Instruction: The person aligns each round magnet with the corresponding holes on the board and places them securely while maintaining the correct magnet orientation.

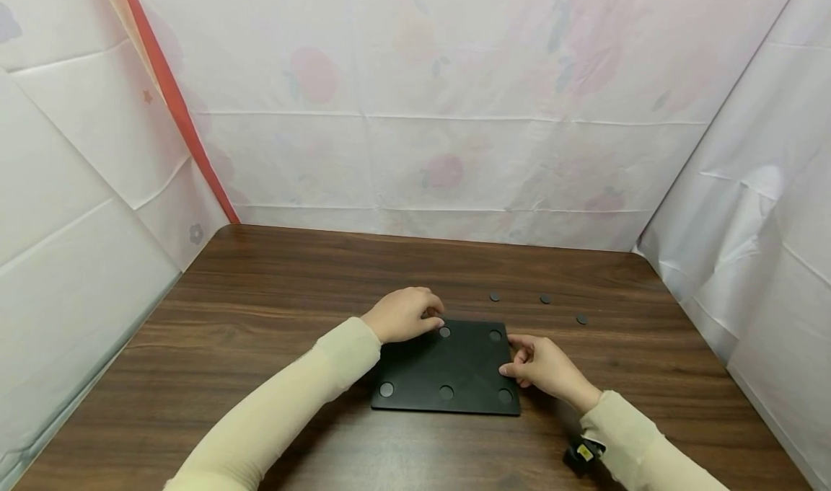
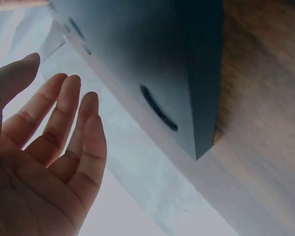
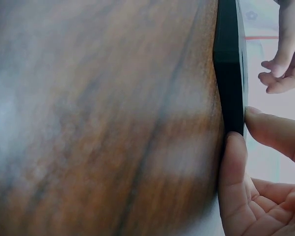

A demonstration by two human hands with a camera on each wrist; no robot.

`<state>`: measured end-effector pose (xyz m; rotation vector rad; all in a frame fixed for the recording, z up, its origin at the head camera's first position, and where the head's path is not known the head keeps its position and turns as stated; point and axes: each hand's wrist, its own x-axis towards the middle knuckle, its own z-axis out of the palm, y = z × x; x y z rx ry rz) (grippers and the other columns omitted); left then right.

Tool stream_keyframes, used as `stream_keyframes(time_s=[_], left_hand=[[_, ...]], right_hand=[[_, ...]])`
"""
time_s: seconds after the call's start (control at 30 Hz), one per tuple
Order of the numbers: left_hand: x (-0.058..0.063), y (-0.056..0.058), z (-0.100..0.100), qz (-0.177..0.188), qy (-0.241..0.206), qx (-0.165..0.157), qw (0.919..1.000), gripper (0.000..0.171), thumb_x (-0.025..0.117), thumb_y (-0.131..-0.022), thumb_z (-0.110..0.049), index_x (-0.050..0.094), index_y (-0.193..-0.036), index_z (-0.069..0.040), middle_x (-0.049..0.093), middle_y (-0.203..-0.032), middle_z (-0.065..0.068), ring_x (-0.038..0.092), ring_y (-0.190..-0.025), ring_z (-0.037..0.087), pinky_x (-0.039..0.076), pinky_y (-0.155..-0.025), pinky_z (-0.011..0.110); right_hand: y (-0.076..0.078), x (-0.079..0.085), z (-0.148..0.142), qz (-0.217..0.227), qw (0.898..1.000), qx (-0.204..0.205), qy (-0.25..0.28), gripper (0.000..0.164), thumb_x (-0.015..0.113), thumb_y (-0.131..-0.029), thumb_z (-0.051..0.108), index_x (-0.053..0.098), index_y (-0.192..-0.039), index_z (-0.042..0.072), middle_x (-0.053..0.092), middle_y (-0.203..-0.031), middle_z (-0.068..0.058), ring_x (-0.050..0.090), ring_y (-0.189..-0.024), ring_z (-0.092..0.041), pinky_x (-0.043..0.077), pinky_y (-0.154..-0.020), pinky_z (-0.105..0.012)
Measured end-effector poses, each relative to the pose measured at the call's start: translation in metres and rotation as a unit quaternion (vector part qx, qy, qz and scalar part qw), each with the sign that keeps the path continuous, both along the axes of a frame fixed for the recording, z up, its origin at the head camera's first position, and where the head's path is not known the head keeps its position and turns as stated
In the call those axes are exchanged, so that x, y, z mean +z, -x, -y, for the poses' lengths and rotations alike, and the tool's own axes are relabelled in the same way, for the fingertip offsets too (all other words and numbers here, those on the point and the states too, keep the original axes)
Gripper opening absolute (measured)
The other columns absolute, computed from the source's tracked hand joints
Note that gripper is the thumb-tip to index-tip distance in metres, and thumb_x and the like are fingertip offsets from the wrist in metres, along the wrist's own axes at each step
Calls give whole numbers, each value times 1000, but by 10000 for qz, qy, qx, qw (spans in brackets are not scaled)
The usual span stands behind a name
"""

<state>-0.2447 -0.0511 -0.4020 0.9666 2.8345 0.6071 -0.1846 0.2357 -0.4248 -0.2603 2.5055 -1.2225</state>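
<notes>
A flat black board (image 1: pixel 477 365) with several round recesses lies on the table. The circles at its near left corner and far middle look lighter than the others; I cannot tell whether discs fill them. My right hand (image 1: pixel 548 367) pinches the board's right edge, with the thumb (image 3: pixel 277 132) on top and a finger at the side in the right wrist view. Over the far left part of the board hovers my left hand (image 1: pixel 402 314), its thumb tip near the far middle circle. Relaxed fingers (image 2: pixel 59 118) with nothing between them show in the left wrist view.
Three small dark discs, a left one (image 1: pixel 495 297), a middle one (image 1: pixel 545 299) and a right one (image 1: pixel 581 319), lie beyond the board on the brown wooden table (image 1: pixel 260 296). Pale printed curtains (image 1: pixel 402 116) enclose the table's back and sides. A black device (image 1: pixel 580 456) sits at the right wrist.
</notes>
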Motion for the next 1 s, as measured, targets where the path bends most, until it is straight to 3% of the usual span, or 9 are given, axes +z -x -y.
stream_keyframes(time_s=[0.37,0.57,1.0], left_hand=[[17,-19,22,0,-578,678,9960,45,65,-95,-33,58,-133,-11,65,-121,7,63,-108,20,52,-91,39],[17,-32,38,-22,-594,916,9940,49,65,-95,-36,55,-136,-11,65,-122,7,63,-110,21,52,-91,40],[11,-56,71,128,-405,1382,9895,44,67,-93,-38,61,-124,-8,65,-118,5,65,-106,22,53,-88,41]], right_hand=[[0,0,-1,-26,10000,62,41,71,76,-86,17,42,-143,-9,61,-73,-7,62,-64,-19,55,-57,-29],[0,0,-1,-2,10000,51,25,71,76,-86,17,41,-142,-9,61,-73,-6,62,-63,-19,55,-57,-29],[1,0,-1,7,10000,72,8,71,76,-86,17,41,-142,-9,62,-73,-6,62,-63,-19,55,-57,-30]])
